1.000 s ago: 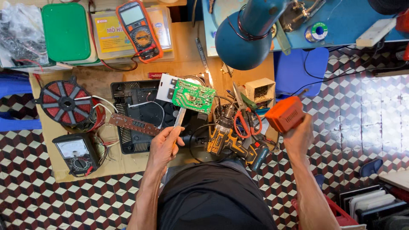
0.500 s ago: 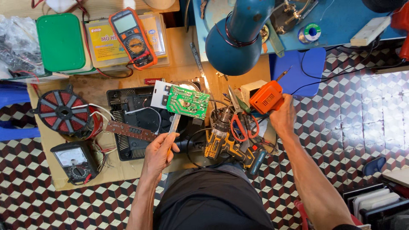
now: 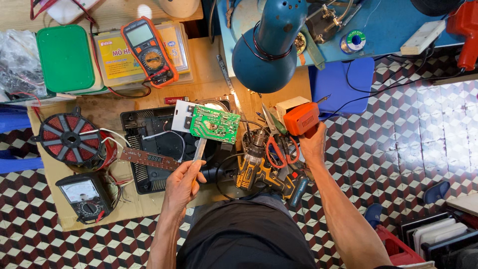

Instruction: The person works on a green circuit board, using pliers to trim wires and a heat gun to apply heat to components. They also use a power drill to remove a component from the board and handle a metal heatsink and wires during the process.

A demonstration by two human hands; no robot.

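My left hand [image 3: 182, 183] grips a pale handle whose upper end carries a green circuit board [image 3: 215, 123] with a white metal plate at its left side. The board hovers over a black open appliance base [image 3: 149, 144]. My right hand [image 3: 312, 145] holds an orange soldering gun [image 3: 301, 118], its thin tip pointing up and right, just right of the board. A blue desk lamp [image 3: 265, 55] hangs above both, lighting the spot between them.
A copper coil [image 3: 69, 140], a brown display board [image 3: 148, 159] and an analog meter [image 3: 84, 195] lie left. An orange multimeter [image 3: 148, 50] and green box [image 3: 64, 58] sit behind. A yellow drill [image 3: 264, 172] and red-handled scissors [image 3: 280, 149] lie near my lap.
My right hand has brought the orange soldering gun up and leftward, closer to the circuit board. The left hand keeps the board in about the same place.
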